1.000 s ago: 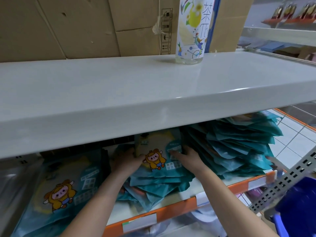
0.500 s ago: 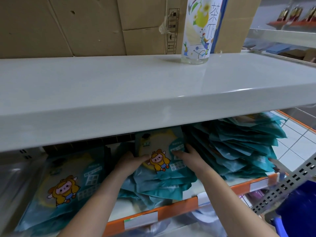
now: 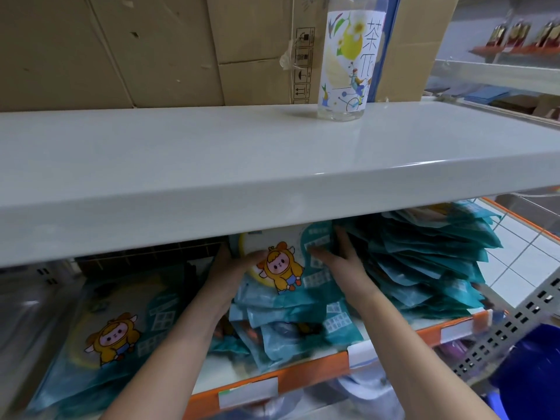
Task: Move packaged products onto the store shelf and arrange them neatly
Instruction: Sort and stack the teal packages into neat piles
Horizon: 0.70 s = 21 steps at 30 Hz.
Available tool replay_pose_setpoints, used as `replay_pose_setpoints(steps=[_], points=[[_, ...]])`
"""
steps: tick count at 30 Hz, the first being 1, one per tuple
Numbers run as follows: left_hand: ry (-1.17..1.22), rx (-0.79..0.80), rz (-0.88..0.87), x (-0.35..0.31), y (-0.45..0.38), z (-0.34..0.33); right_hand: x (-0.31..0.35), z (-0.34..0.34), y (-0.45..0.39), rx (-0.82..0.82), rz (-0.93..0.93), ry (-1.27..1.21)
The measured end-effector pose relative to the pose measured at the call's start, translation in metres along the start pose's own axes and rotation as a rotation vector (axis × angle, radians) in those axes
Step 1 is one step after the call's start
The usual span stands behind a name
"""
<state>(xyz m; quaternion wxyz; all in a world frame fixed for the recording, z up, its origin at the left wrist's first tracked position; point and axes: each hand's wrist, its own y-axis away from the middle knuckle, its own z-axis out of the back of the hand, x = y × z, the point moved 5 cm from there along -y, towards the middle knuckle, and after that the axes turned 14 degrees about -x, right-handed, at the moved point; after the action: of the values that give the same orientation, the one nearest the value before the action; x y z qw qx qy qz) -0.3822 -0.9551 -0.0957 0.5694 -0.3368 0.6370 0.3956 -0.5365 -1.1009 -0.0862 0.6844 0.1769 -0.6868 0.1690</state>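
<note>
Overhead, a wide white upper shelf [image 3: 212, 165] carrying a labelled clear bottle [image 3: 348, 62], hiding the back of the orange-edged lower shelf [image 3: 303, 378]. Beneath, a leaning teal packet stack [image 3: 424, 262] right, another packet [image 3: 103, 334] left. Between them, a cartoon-printed packet [image 3: 281, 265] atop the middle pile, gripped by left hand [image 3: 230, 268] and right hand [image 3: 339, 262] at either edge.

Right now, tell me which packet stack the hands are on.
The middle stack: the left hand and right hand hold its top packet; the side stacks lie untouched.

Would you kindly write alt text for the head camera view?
Two hands, left hand and right hand, hold a teal cartoon packet atop the middle pile on an orange-edged shelf, between more teal packets. A labelled bottle stands on the white shelf above.
</note>
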Motion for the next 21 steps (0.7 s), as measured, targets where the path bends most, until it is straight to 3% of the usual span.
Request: replay_pose_setpoints(steps=[5,11,16,21], points=[[0.058,-0.004,-0.105,-0.015,0.002,-0.002,0.017,-0.003,-0.002,-0.01,0.098,-0.13],[0.068,-0.021,-0.112,0.008,0.013,-0.002,-0.029,-0.012,0.017,-0.008,-0.088,-0.026],[0.114,-0.13,-0.114,0.01,0.012,0.002,-0.027,-0.011,0.012,-0.043,-0.084,-0.068],[-0.052,-0.057,-0.12,0.024,0.017,0.002,-0.021,-0.011,0.015,-0.043,-0.034,-0.017]])
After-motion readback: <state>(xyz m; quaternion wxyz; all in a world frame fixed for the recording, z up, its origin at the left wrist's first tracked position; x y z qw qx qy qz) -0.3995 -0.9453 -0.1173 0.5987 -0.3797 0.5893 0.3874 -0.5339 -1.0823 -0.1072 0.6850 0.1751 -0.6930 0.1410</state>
